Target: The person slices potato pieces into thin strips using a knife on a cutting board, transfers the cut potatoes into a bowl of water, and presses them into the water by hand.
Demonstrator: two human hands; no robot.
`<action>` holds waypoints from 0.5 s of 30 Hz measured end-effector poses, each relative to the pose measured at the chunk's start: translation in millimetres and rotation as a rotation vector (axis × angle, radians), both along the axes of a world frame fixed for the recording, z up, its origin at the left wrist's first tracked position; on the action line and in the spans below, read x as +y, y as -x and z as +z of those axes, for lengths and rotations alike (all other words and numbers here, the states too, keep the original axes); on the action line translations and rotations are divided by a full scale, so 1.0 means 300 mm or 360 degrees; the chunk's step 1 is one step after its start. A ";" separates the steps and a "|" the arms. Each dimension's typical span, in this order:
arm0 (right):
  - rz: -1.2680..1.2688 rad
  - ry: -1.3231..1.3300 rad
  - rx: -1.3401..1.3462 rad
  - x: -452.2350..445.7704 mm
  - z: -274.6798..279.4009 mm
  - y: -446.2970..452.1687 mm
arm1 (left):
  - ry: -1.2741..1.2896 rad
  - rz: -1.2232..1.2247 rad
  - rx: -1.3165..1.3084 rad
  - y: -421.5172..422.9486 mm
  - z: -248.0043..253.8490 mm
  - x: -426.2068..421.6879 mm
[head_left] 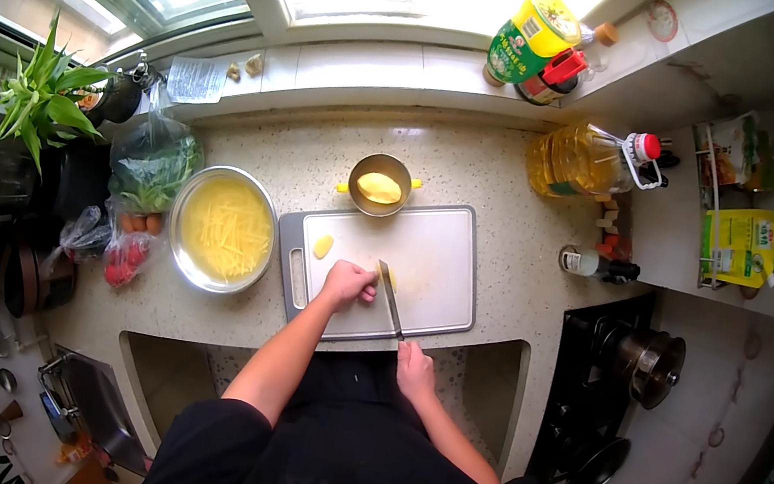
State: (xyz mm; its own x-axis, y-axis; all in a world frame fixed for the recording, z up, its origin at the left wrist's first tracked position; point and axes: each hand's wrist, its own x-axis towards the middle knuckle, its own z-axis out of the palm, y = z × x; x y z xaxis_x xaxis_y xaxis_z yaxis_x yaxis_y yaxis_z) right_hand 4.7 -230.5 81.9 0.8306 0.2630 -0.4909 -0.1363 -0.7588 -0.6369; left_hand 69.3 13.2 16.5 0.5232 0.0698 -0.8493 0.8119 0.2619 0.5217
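Note:
A white cutting board (435, 260) with a grey rim lies on the counter. My right hand (414, 366) is wrapped round the handle of a knife (391, 299), whose blade points up and left over the board. Just left of the blade, my left hand (350, 284) is closed, its fingertips near a small yellow piece that is partly hidden. A pale yellow slice (323, 246) rests on the board's left part. Behind the board, a metal bowl with yellow handles (384, 163) holds a peeled yellow piece (379, 188). Yellow strips (231, 233) fill a large metal bowl (177, 249) at the left.
Bagged greens (154, 167) and a bag with red items (126, 259) stand left of the large bowl. An oil bottle (577, 161) is at the back right, with a small bottle (596, 265) nearer. A stove (587, 385) is at the right.

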 end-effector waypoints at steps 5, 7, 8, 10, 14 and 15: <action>-0.0001 0.0017 0.0018 0.002 -0.004 0.003 | 0.0005 0.0004 -0.0001 0.002 -0.017 0.000; 0.0006 0.0033 0.0033 0.002 -0.007 0.002 | 0.0001 0.0001 0.0007 0.000 -0.017 -0.001; 0.0012 0.0032 0.0033 0.002 -0.006 0.002 | 0.0003 -0.0001 0.0006 0.000 -0.015 0.000; 0.0024 0.0032 0.0033 0.003 -0.004 0.003 | 0.0005 -0.0005 0.0003 -0.001 -0.011 0.000; 0.0022 0.0035 0.0051 0.007 -0.003 0.003 | 0.0002 -0.0009 0.0016 -0.002 -0.004 0.001; 0.0023 0.0030 0.0047 0.008 -0.003 0.003 | -0.0004 -0.0017 0.0020 -0.003 -0.003 0.002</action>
State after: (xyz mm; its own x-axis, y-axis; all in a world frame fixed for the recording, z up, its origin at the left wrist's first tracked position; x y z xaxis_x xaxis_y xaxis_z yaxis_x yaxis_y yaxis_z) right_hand 3.9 -228.2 81.1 0.8117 0.2653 -0.5203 -0.1439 -0.7726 -0.6184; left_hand 70.1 13.7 15.7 0.5132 0.0662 -0.8557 0.8213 0.2518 0.5120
